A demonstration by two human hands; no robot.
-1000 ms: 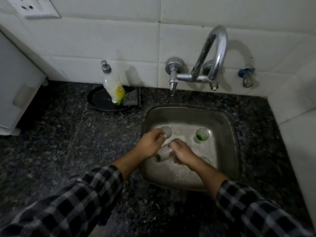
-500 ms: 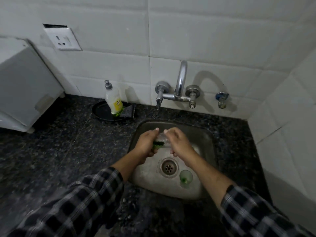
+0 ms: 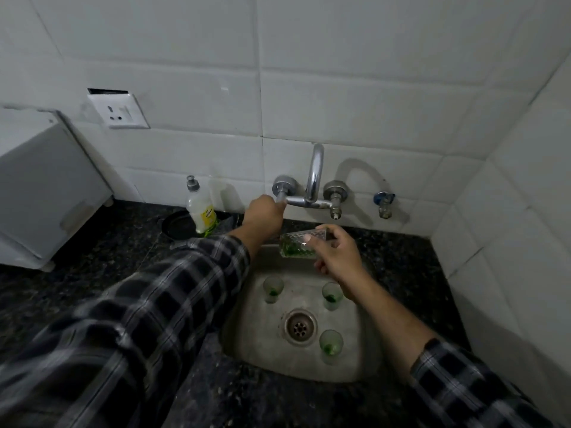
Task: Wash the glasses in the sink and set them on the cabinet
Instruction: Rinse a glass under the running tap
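Glass (image 3: 301,246): right hand (image 3: 338,256). Left hand (image 3: 262,216) seemingly grips tap (image 3: 314,177).

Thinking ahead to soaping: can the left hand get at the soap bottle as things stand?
Probably yes. The soap bottle stands close beside the left hand with nothing between them, though that hand grips the tap handle and must let go first.

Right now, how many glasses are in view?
4. Held glass: sideways in the right hand over the sink. Standing in the sink: rear left glass, rear right glass, front glass right of the drain. The forearms may hide another.
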